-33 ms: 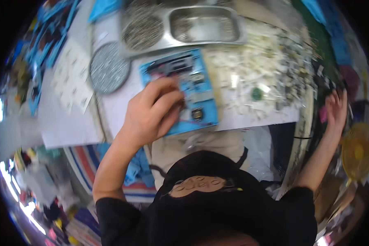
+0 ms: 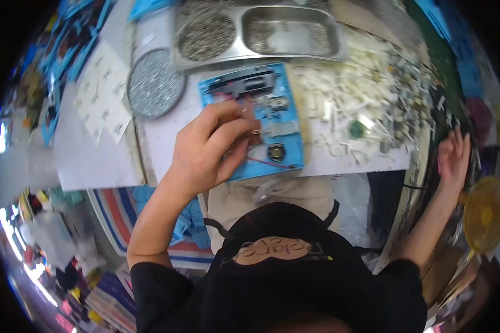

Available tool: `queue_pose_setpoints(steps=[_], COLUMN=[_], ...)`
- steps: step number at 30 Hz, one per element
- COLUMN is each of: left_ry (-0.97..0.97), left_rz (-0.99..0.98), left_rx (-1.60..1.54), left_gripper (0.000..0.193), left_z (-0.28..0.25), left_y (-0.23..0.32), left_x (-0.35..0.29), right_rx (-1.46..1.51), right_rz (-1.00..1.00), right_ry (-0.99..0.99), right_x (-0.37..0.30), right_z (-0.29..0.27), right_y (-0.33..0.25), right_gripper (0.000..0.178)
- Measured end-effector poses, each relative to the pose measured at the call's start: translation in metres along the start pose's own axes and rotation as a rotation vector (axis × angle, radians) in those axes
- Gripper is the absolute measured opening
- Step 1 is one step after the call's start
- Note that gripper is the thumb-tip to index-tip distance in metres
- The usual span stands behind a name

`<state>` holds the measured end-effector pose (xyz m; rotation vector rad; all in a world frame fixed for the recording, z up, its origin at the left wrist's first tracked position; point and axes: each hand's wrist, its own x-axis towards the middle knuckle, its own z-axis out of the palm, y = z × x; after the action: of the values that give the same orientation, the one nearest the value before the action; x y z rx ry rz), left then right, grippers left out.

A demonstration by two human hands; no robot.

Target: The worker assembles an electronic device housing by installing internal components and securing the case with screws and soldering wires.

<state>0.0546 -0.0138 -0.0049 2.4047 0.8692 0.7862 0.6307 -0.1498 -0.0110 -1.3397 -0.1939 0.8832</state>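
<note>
My left hand (image 2: pixel 208 147) is over a blue plastic casing (image 2: pixel 288 114) fitted with a dark strip, small metal parts, a round black part (image 2: pixel 276 152) and a thin red wire. Its fingers are curled and pinched together at the casing's middle, beside a small shiny metal piece (image 2: pixel 256 132). What lies between the fingertips is hidden. Far to the right, my right hand (image 2: pixel 453 158) reaches past the table's edge with its fingers stretched out and slightly apart. Nothing shows clearly in it, and small loose parts lie close by.
Behind the casing stands a steel tray (image 2: pixel 228 58) holding many small metal pieces. A round grey dish (image 2: pixel 156 83) of tiny parts sits at its left, near a white sheet (image 2: pixel 103 91). White plastic pieces (image 2: pixel 339 100) are heaped on the right. A yellow fan-like object (image 2: pixel 484 215) stands below my right hand.
The whole picture has shifted slightly, with the table things a little further right. My left hand keeps its pinch at the casing. The right hand stays at the far right, fingers still extended.
</note>
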Motion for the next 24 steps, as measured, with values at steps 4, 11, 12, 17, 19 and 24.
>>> queue_pose_setpoints(steps=[4,11,12,17,19,24], left_ry=[0.2,0.191,0.183,0.143,0.148,0.169], left_rz=[-0.08,-0.16,-0.163,-0.081,-0.056,-0.041], left_rx=[0.001,-0.043,-0.046,-0.047,-0.033,-0.007], left_gripper=[0.028,0.027,0.027,0.023,0.024,0.027], left_z=[0.011,0.024,0.025,0.024,0.024,0.028], left_y=[-0.001,0.015,0.016,0.013,0.012,0.009], left_x=[-0.021,-0.029,-0.03,-0.024,-0.02,-0.022], right_rx=[-0.699,-1.169,-1.175,-1.172,-1.15,-1.119], right_rz=[-0.456,-1.052,-1.056,-1.049,-1.032,-0.995], right_ry=[-0.376,-0.931,-0.937,-0.951,-0.951,-0.95], right_x=[-0.147,-0.191,-0.192,-0.197,-0.196,-0.198], right_z=[0.138,0.258,0.259,0.262,0.258,0.256], right_y=[0.102,0.15,0.151,0.152,0.156,0.159], right_gripper=[0.036,0.03,0.028,0.022,0.02,0.017])
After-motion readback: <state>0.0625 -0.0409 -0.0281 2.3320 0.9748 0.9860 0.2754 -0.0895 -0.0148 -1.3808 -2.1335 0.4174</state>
